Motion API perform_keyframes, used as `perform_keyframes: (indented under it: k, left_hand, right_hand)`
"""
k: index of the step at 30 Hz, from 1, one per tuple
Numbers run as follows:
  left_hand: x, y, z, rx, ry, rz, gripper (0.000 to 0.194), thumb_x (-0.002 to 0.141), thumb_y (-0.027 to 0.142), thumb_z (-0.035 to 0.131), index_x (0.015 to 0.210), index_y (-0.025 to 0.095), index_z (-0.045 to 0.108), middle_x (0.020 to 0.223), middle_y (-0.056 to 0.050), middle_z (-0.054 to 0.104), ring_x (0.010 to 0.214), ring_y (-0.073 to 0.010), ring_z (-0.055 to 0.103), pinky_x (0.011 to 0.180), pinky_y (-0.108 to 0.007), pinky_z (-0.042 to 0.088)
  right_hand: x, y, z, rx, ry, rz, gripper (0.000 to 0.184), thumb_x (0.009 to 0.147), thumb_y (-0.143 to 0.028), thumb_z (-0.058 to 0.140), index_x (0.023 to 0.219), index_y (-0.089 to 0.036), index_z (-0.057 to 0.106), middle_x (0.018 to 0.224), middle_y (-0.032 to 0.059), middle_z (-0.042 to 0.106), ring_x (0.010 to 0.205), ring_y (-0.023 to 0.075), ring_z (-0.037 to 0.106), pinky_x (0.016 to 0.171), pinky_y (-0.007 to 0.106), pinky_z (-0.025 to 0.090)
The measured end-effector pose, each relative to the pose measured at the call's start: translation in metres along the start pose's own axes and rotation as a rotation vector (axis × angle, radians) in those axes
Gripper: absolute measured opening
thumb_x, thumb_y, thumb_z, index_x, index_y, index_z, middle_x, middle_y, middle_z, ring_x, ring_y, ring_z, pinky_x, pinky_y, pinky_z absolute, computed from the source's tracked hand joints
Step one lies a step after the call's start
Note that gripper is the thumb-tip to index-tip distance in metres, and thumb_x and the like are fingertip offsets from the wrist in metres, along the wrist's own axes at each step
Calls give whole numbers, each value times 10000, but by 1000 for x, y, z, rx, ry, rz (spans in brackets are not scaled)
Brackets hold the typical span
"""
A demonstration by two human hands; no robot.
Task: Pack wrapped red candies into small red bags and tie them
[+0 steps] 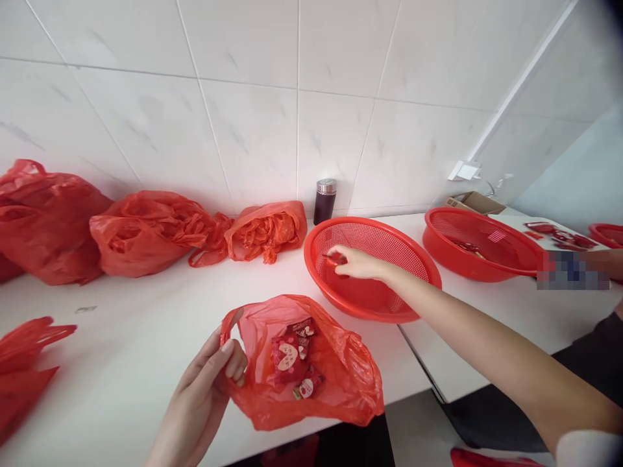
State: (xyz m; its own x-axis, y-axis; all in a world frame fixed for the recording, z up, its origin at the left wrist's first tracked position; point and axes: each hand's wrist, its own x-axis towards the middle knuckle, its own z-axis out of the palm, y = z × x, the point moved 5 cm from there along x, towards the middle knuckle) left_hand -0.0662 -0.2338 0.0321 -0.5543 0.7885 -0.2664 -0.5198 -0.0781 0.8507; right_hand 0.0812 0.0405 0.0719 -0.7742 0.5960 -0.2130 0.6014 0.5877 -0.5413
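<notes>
My left hand (214, 373) pinches the left rim of a red plastic bag (353, 363), whose mouth gapes toward me above the table's front edge. Inside the bag lie several small wrapped snack packets (287, 357), red, pink and dark brown, one with a pale heart shape. My right hand (357, 263) reaches into a red plastic basket (418, 314) with perforated sides. Its fingers are curled together around something small and reddish that I cannot make out. The basket floor below the hand shows plain red.
Stuffed red bags (146, 233) line the wall at left, and a dark thermos (325, 202) stands behind the basket. A second red basket (479, 250) holds a few items. Further right are a cardboard box (477, 202), red packets (559, 235) and another person's arm (603, 264).
</notes>
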Motion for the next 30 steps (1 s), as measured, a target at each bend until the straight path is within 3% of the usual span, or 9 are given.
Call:
perform_keyframes:
  k: [3,5,9,13,17,21,24,28,30]
  left_hand:
    - [1,1,5,-7,5,-6,204,773,376,696,760,206,584,603,44,375,569,-98,347,536,-207,363]
    - [1,3,8,-2,5,-18,195,784,385,683,783,212,593,604,44,377,573,-97,350,538,-203,366]
    - [2,16,-4,34,2,5,211,771,375,696,713,211,577,588,40,396,561,-102,370,522,-211,372]
    - [5,35,-44,179,30,95,293,716,396,748,612,201,555,554,30,427,538,-108,408,510,-228,388]
    - [7,60,-58,281,73,180,359,681,398,781,542,189,524,494,40,368,461,-83,331,423,-220,310]
    - [14,103,-32,283,62,380,371,717,383,753,548,190,485,501,49,304,463,-80,270,418,-218,262]
    - [24,136,-17,437,19,471,341,790,403,672,594,194,486,536,38,355,478,-86,303,437,-225,260]
    - [34,165,-19,827,12,424,372,820,515,590,645,189,542,591,19,473,541,-101,394,511,-216,324]
    - [36,174,-24,1027,67,376,358,784,550,617,761,192,618,598,21,521,569,-113,435,541,-210,348]
  right_hand:
    - [-37,-48,1,358,-17,-300,491,908,-230,453,1380,-315,350,1312,67,510,983,141,608,787,275,526]
    - [-65,-78,27,377,-153,-477,500,888,-215,491,1366,-333,401,1329,50,509,1044,155,598,841,296,520]
    - [-93,-86,83,-158,-87,-458,465,903,-197,482,1362,-268,477,1459,132,385,1248,279,472,978,436,434]
    - [-101,-69,102,-513,-196,-420,311,897,-308,538,1162,-180,639,1114,162,649,1021,318,617,835,450,485]
    - [-104,-79,73,-645,-191,-455,271,928,-334,495,860,-170,700,739,90,699,700,254,652,724,408,464]
    - [-106,-116,27,-623,-52,-625,414,959,-435,441,727,-186,676,620,43,653,547,174,560,650,350,410]
    - [-107,-130,-7,-592,110,-690,440,859,-592,534,649,-220,637,579,28,600,580,180,522,606,327,382]
    - [-104,-121,-28,-728,197,-693,184,862,-279,606,696,-218,657,652,43,614,645,200,525,644,347,388]
    - [-101,-114,-34,-716,236,-682,256,874,-94,484,761,-213,681,695,44,630,665,195,536,651,343,397]
